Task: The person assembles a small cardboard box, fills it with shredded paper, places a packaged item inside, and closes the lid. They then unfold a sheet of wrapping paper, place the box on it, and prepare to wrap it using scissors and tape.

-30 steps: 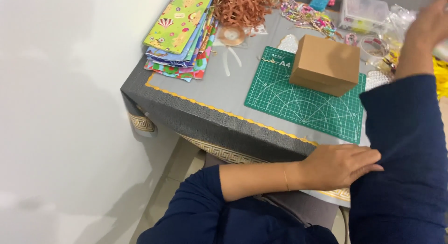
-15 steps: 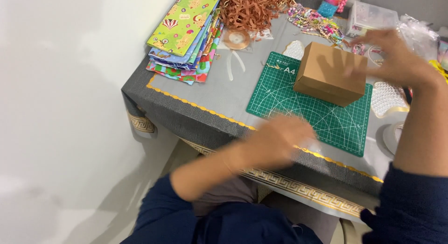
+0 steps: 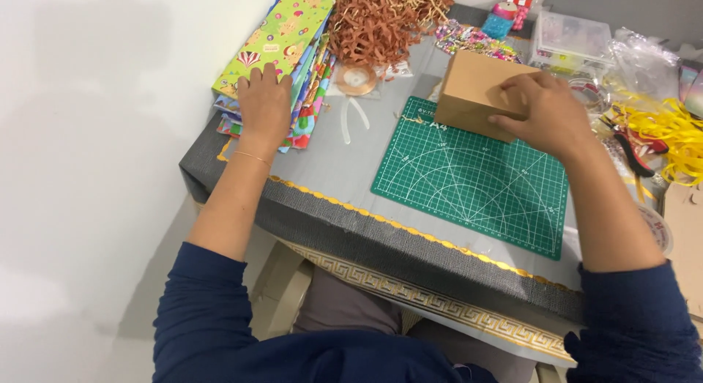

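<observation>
One brown cardboard box [image 3: 477,92] stands at the far edge of one green cutting mat [image 3: 474,179], which lies flat on the grey table [image 3: 329,170]. The box is plain, closed and rectangular, with sharp edges and no marks showing on its top. The right hand [image 3: 543,112] lies over the box's near right corner, fingers spread and pressing on it. The left hand [image 3: 264,105] rests flat, fingers loosely open, on one stack of patterned paper sheets [image 3: 282,42] at the table's left corner; the top sheet is bright green with small coloured pictures, and blue and red sheets show beneath. How many sheets the stack holds cannot be told. Just beyond the stack lies one heap of brown shredded paper [image 3: 377,20]. One roll of clear tape [image 3: 355,80] sits between the stack and the box. One clear plastic container [image 3: 571,37] stands behind the box. A tangle of yellow ribbon [image 3: 670,134] lies at the right, near red-handled pliers [image 3: 635,152]
</observation>
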